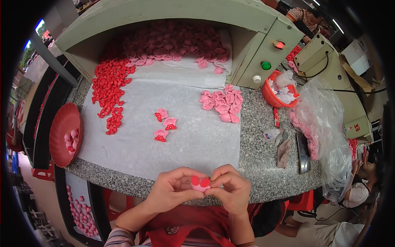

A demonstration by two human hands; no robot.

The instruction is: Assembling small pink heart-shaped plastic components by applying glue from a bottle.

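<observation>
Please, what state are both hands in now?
Left hand: closed, holding a small pink piece with two red ovals.
Right hand: closed on the same piece.

Sheet (pixel 138 140): bright, evenly lit, seen from here.
Recess (pixel 87 61): shadowed toward the back.
Bag (pixel 326 117): streaked glare.
Tube (pixel 338 26): glowing white over there.
Periphery: black, curved.

Pink piece (pixel 200 187), one: small, rounded, with two red oval parts (pixel 195 180) side by side along its upper edge, red faces toward the viewer. Held between left hand (pixel 172 186) and right hand (pixel 233 187); underside hidden.
</observation>
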